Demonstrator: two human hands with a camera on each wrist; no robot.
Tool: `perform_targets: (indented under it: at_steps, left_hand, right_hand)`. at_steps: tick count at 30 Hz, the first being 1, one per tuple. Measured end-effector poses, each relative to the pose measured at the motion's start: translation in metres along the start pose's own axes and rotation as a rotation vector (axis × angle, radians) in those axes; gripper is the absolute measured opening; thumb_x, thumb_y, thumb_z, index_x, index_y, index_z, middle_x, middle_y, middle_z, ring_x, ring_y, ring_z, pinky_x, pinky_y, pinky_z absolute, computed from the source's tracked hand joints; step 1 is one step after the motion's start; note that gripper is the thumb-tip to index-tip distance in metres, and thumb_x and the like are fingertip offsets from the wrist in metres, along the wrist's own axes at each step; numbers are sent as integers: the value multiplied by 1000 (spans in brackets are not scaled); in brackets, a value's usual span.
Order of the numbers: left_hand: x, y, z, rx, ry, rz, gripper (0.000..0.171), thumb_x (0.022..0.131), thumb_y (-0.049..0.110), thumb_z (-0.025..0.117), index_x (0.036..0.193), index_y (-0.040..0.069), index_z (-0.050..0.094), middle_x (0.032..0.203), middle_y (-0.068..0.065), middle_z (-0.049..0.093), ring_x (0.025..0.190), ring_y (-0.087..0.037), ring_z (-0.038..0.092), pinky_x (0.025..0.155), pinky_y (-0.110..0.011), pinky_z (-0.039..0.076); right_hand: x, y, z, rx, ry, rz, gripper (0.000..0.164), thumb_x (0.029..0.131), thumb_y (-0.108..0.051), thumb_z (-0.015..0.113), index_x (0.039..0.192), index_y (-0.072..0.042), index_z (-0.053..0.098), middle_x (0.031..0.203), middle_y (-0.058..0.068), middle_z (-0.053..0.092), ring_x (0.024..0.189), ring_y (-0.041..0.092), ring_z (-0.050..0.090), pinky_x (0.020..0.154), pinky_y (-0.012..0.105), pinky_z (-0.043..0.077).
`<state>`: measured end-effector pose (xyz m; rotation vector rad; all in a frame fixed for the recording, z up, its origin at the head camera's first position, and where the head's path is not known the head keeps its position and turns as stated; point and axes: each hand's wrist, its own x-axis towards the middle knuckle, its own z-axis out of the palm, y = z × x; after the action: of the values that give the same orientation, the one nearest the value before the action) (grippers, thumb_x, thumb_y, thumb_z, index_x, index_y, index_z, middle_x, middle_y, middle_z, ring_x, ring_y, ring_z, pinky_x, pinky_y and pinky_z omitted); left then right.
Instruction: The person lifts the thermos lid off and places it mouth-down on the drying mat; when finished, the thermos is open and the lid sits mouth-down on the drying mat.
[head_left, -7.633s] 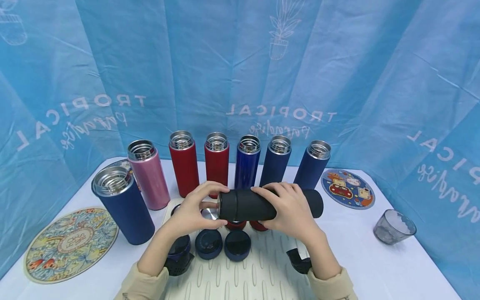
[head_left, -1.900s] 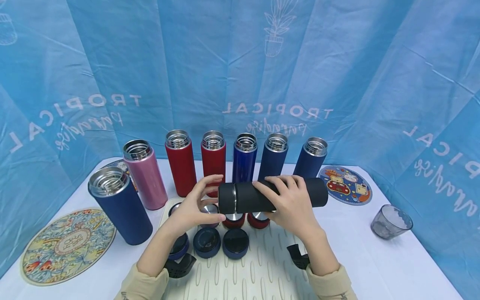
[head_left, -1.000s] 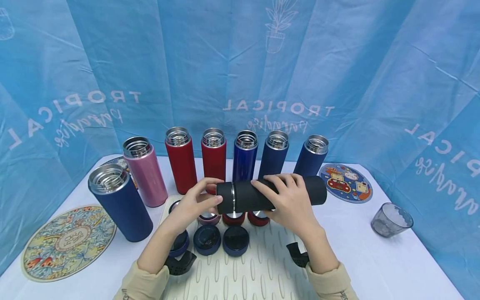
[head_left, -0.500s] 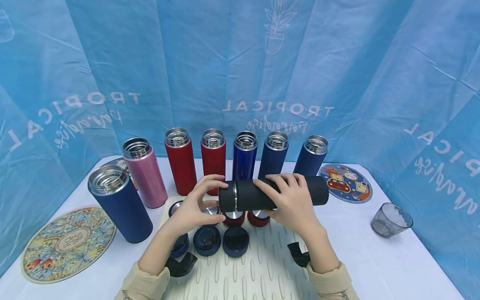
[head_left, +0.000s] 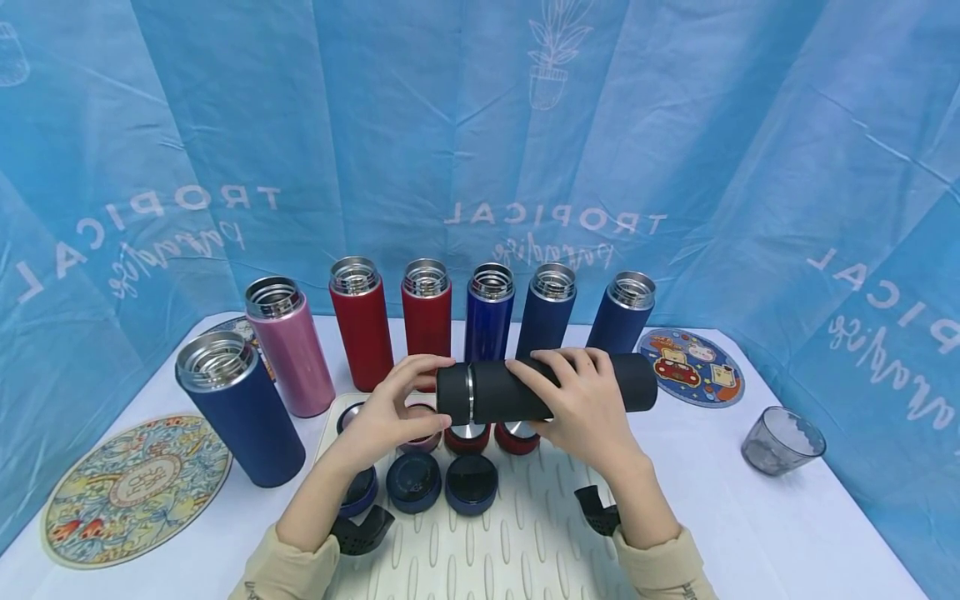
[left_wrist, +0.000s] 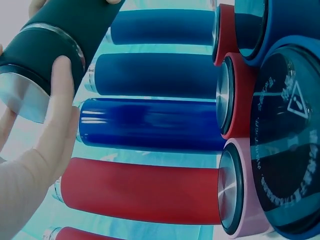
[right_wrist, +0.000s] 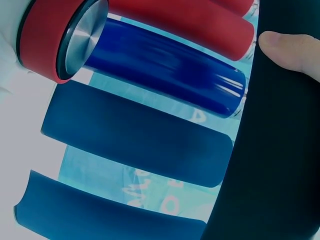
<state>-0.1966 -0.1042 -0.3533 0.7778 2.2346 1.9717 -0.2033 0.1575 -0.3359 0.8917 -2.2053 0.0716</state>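
A black vacuum flask (head_left: 495, 396) is held sideways above the mat. My right hand (head_left: 581, 408) grips its body from above, thumb toward me; a digit (right_wrist: 290, 50) lies on the black wall in the right wrist view. At the flask's left end, my left hand (head_left: 390, 408) holds the black lid (head_left: 453, 396) between thumb and fingers. A silver ring shows between lid and body. In the left wrist view fingers lie along the lid (left_wrist: 37, 57), whose end is bare metal. Below are a pink lid (head_left: 420, 442), red lids (head_left: 468, 437) and navy lids (head_left: 414, 482).
Lidless flasks stand behind in an arc: navy (head_left: 247, 417), pink (head_left: 296, 358), red (head_left: 363, 333), glossy blue (head_left: 490, 321) and more navy (head_left: 547, 317). A cream ridged mat (head_left: 517, 542) lies in front. Round placemats (head_left: 142, 492) and a grey glass (head_left: 780, 442) sit toward the sides.
My left fingers have repeatedly opened off the lid and closed on it again. A silver ring has come into view at the seam. My right hand keeps its grip on the flask.
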Motion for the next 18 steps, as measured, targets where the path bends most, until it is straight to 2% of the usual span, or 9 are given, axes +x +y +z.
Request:
perform_targets:
  at_steps: [4, 9, 14, 18]
  left_hand:
    - [1, 0, 0, 15, 2, -41, 70, 73, 3, 74, 134, 20, 43, 136, -6, 33, 118, -35, 41, 78, -33, 54]
    - [2, -1, 1, 38, -1, -61, 78, 70, -2, 74, 136, 25, 41, 137, -6, 33, 117, -34, 45, 77, -33, 54]
    - [1, -1, 1, 22, 6, -66, 84, 72, -1, 72, 140, 29, 32, 136, -11, 35, 115, -34, 47, 76, -33, 54]
    - [0, 0, 1, -6, -9, -99, 78, 77, 6, 72, 139, 32, 32, 137, -13, 33, 117, -36, 46, 76, -36, 54]
  right_hand:
    - [0, 0, 0, 3, -2, 4, 77, 52, -37, 88, 122, -25, 58, 111, 9, 61, 97, 31, 55, 85, 49, 41]
    - [0, 0, 0, -1, 1, 8, 77, 52, -37, 88, 122, -26, 58, 111, 9, 61, 97, 31, 55, 84, 49, 41]
    - [0, 0, 0, 0, 5, 6, 78, 52, -37, 88, 123, -25, 58, 111, 9, 61, 96, 31, 55, 84, 49, 41]
    - [-1, 1, 0, -7, 18, 1, 78, 52, -38, 88, 123, -25, 58, 110, 9, 61, 95, 32, 55, 83, 49, 41]
